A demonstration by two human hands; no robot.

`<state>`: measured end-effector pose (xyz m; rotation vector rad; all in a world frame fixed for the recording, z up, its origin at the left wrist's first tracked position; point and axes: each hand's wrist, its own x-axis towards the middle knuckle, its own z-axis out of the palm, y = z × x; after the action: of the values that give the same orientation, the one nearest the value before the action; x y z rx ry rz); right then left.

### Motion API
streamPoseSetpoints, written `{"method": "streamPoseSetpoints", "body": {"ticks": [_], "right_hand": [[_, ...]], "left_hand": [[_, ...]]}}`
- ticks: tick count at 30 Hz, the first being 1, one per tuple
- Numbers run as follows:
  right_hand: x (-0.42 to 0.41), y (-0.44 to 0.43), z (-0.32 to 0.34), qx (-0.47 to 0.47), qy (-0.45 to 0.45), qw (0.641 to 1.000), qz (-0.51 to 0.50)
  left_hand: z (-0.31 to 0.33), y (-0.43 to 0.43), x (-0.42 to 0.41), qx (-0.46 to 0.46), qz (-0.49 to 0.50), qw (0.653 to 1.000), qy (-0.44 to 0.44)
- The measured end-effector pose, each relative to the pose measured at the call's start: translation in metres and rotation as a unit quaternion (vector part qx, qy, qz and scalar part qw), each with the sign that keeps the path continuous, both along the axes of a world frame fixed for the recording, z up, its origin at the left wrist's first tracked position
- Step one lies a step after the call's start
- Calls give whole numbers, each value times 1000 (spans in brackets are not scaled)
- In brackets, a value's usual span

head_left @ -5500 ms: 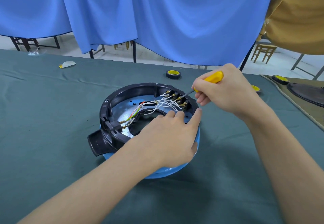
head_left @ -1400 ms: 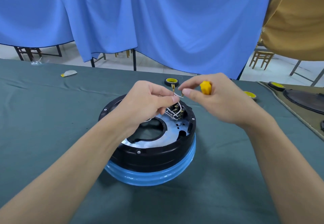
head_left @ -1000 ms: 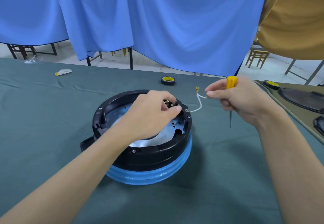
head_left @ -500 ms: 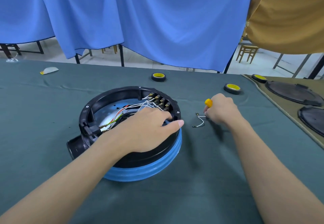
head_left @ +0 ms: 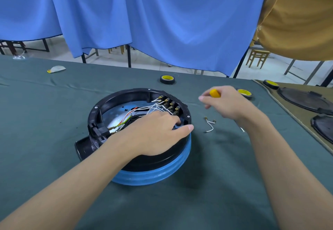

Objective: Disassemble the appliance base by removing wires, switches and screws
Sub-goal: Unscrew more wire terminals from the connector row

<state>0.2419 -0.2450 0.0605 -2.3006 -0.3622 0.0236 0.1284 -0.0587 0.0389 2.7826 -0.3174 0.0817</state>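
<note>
- Green cloth table (head_left: pixel 45 112) spans the frame.
- Left hand (head_left: pixel 153 136), fingers loosely spread, rests on round black-and-blue plastic appliance base (head_left: pixel 144 173).
- Right hand (head_left: pixel 228 104) curls around yellow-handled screwdriver (head_left: pixel 214 93).

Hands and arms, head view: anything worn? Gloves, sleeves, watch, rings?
Nothing worn that shows. The left hand and right hand are bare: no gloves, no rings visible. The left forearm and right forearm are bare to the frame's edge: no sleeves, watch or bands. Visible nails look short and unpainted.
</note>
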Motion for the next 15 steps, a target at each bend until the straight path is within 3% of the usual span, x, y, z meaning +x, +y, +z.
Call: {"method": "streamPoseSetpoints", "body": {"ticks": [2,5,10,15], "right_hand": [[-9,8,12,65,-30,997,26],[-17,23,17,156,-142,977,-40],[-32,37,28,430,-92,896,-58],[-29,30,28,332,-105,933,-96]], "left_hand": [[0,0,1,0,-4,1000,8],[-1,1,0,-7,0,1000,27],[-2,2,0,-4,9,999,50],[0,3,0,0,17,998,63]]}}
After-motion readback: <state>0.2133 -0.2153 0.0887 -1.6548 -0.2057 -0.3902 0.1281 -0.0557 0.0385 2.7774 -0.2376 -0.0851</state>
